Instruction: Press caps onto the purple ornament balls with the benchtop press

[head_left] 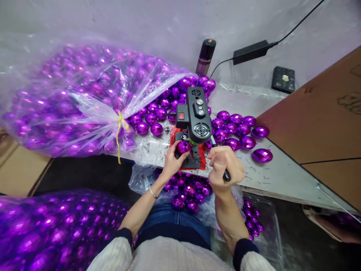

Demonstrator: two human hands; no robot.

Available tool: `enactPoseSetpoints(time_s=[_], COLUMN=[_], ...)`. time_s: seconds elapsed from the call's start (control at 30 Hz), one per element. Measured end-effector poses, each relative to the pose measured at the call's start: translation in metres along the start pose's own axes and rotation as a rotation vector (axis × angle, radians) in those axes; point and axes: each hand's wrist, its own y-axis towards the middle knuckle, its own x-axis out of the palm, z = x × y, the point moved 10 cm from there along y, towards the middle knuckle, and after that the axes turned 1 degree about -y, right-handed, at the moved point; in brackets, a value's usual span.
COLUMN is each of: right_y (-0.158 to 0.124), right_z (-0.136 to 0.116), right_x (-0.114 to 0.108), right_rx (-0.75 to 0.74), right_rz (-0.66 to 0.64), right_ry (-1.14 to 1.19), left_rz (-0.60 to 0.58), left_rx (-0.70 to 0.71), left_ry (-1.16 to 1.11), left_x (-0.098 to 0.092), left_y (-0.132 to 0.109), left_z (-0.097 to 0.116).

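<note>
My left hand (173,160) pinches a shiny purple faceted ball ornament (184,146) under the head of a small black bench drill press (199,113). My right hand (225,165) is wrapped around the press's lever handle (226,175), whose black end sticks out below the fist. The press stands on a red mat (202,161) strewn with thin dark shavings. Whether the tool touches the ball is hidden by the press head. Loose purple balls (247,142) lie right of the press.
A tied clear bag of purple balls (70,101) fills the table's left. More balls (191,190) rest in plastic at my lap. A dark spray can (205,56), a power adapter (251,52) and a black box (283,79) are behind; a cardboard box (318,113) stands right.
</note>
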Motion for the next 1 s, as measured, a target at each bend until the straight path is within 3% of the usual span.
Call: enactPoseSetpoints(time_s=[0.17, 0.47, 1.0], right_y=[-0.002, -0.007, -0.039], right_z=[0.000, 0.001, 0.015], right_x=[0.001, 0.002, 0.005], right_rx=[-0.004, -0.021, -0.057], right_rz=[-0.003, -0.022, 0.054], right_ry=[0.011, -0.001, -0.012], left_rz=[0.000, -0.152, -0.122], left_rx=[0.081, 0.302, 0.236], left_ry=[0.103, 0.237, 0.224], left_x=[0.003, 0.015, 0.015], left_y=[0.001, -0.002, 0.000], left_z=[-0.002, 0.016, 0.015])
